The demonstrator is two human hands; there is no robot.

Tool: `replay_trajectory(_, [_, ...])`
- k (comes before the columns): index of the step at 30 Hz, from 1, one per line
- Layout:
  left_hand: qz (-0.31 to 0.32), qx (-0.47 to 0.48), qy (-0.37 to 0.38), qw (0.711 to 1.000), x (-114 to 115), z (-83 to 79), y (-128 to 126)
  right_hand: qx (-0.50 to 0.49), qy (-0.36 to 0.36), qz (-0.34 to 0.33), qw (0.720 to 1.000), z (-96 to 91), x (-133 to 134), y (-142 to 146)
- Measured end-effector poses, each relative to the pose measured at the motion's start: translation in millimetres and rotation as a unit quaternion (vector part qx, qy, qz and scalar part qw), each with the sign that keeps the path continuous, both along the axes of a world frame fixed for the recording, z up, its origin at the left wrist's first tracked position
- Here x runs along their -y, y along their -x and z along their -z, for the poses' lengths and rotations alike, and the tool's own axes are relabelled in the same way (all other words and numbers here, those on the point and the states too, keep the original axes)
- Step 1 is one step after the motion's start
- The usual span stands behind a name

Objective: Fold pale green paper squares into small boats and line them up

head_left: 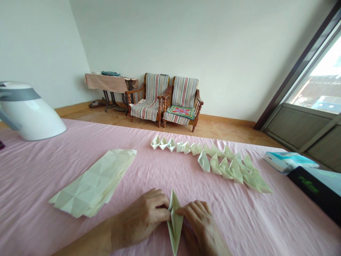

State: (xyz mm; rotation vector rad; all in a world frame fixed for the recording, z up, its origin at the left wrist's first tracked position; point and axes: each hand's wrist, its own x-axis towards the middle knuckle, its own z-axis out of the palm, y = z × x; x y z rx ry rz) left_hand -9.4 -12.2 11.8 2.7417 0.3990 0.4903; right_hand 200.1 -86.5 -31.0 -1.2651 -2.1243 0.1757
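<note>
A narrow folded paper boat (175, 222), pale green and pointed at both ends, stands lengthwise between my hands at the near side of the table. My left hand (145, 215) pinches its left side, with the thumb and curled fingers against the paper. On the opposite side, my right hand (199, 224) grips the edge between thumb and bent fingers; its lower part is partly hidden. Beyond my left hand lies a stack of creased paper sheets (93, 183). Finished-looking paper boats (225, 167), several of them, stand in two rows farther off to the right.
A pink cloth (149, 170) with wrinkles covers the table. On the left stands a white and grey kettle (39, 117). A blue and white tissue pack (291, 160) and a black box (317, 192) lie at the right. Two wooden armchairs (181, 96) stand beyond the table.
</note>
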Motion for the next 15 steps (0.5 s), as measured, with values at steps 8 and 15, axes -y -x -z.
replay_trajectory(8, [0.002, -0.022, -0.001, 1.000, -1.1, 1.8, -2.5, 0.006, 0.000, -0.018, 1.000, -0.9, 0.3, -0.9])
replay_trajectory(15, [0.015, -0.050, 0.002, 0.999, 2.6, -9.2, -3.5, 0.015, 0.012, -0.022, 1.000, -1.1, 0.4, 0.5])
